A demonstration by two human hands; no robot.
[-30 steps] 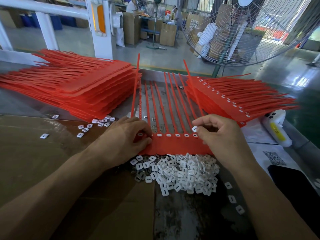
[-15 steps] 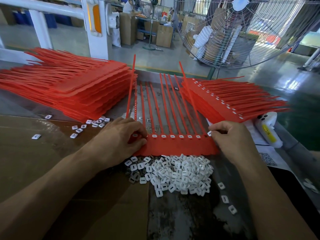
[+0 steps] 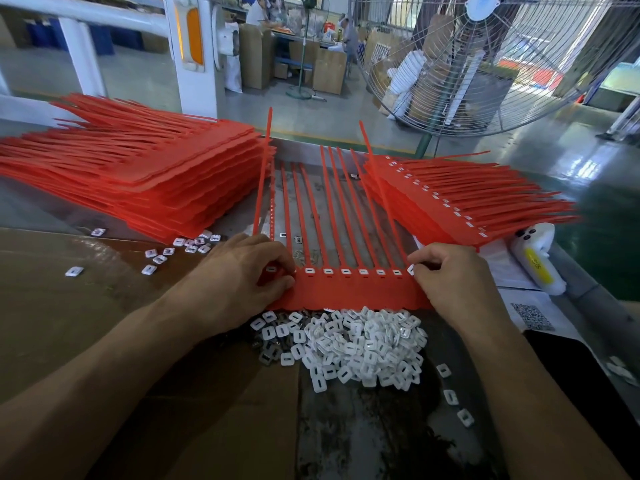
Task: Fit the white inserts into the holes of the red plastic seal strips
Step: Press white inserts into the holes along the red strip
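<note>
Between my hands lies the red strip sheet point(image 3: 353, 289), its row of holes nearly all filled with white inserts. My left hand point(image 3: 239, 278) curls its thumb and fingers round the sheet's left end, pinning it. My right hand point(image 3: 450, 282) has its fingers bent at the right end, pinching one white insert point(image 3: 411, 270) at what looks like the last hole (I judge this the closing insert of the row). Next I'd press it squarely home. The heap of loose inserts point(image 3: 349, 344) sits just nearer to me than both hands, a finished stack point(image 3: 460, 199) beyond the right.
</note>
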